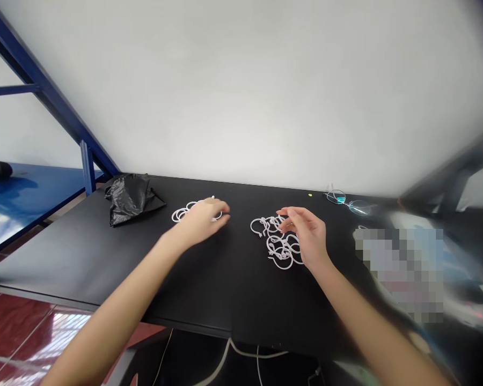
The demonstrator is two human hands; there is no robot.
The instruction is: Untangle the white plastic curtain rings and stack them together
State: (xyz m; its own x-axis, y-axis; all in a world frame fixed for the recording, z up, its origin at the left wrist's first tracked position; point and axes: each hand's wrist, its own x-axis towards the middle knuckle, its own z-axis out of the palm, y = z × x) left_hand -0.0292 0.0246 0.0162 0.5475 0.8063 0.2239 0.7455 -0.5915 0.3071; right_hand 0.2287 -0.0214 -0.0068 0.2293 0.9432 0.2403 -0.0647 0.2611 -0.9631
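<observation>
White plastic curtain rings with small clasp ends lie in two groups on the black table. The larger, tangled heap of rings (280,252) is at the centre right. My right hand (308,230) is over its upper right side, with thumb and fingers drawn together at a ring on the heap's upper edge. Part of that heap is hidden behind the hand. Farther left, my left hand (203,219) is above the smaller group of rings (179,214), palm down and covering much of it. Its thumb and forefinger stand apart, with nothing visibly gripped between them.
A crumpled black plastic bag (131,198) lies left of the rings. Eyeglasses (348,203) rest near the white wall (245,96) at the right. A blurred, partly pixelated package (402,273) lies on the right. Cables (225,359) hang below the table's front edge.
</observation>
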